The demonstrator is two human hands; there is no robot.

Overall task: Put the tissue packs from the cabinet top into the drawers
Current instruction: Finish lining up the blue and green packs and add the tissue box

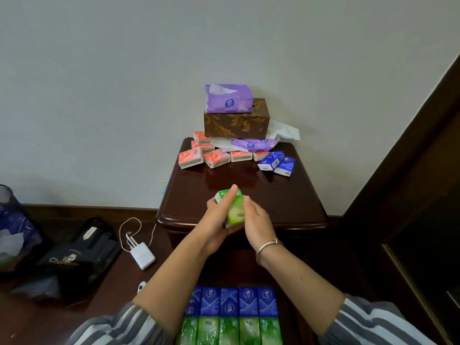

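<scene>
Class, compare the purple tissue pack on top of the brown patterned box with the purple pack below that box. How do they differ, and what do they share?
The upper purple pack sits on the brown box; the lower purple pack lies below it. The upper pack looks full and blocky; the lower pack looks flattened. Both have purple wrappers with a round blue logo.

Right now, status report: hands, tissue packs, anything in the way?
Left hand grips green pack over cabinet top; right hand against it, grip unclear. Red packs, blue packs waiting on top. Nothing blocking the drawer rows below.
</scene>
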